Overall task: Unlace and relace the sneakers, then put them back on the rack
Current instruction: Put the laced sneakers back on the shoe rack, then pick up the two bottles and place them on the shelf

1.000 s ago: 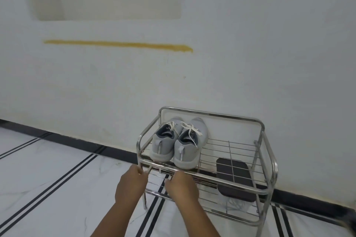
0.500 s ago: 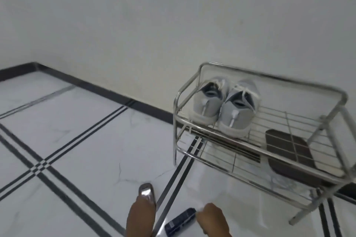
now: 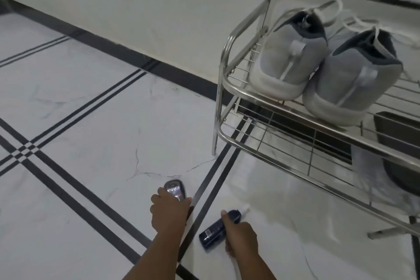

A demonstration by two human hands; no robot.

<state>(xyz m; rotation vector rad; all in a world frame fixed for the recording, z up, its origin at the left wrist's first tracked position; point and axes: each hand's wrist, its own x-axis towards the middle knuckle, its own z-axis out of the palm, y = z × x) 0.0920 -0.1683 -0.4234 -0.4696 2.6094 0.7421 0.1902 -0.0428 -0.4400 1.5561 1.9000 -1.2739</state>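
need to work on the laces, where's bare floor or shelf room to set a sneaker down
Bare floor spreads left of the rack, out to the wall skirting. The top shelf is open right of the sneakers. Crowded: the floor in front, where the left hand holds a shiny object and the right hand a dark bottle.

Soft, even indoor light fills your view — dim rather than bright, with a cool grey cast and no hard shadows on the floor point(image 3: 79, 120). You see glare only on the steel rack point(image 3: 247, 95), whose tubes carry thin bright streaks, and on the shiny object point(image 3: 174, 187) under your left hand point(image 3: 169, 213). The sneakers point(image 3: 318, 63) and rack smear with motion blur toward the right edge — wide-angle distortion bends the rails there. The floor lines stay fairly sharp.
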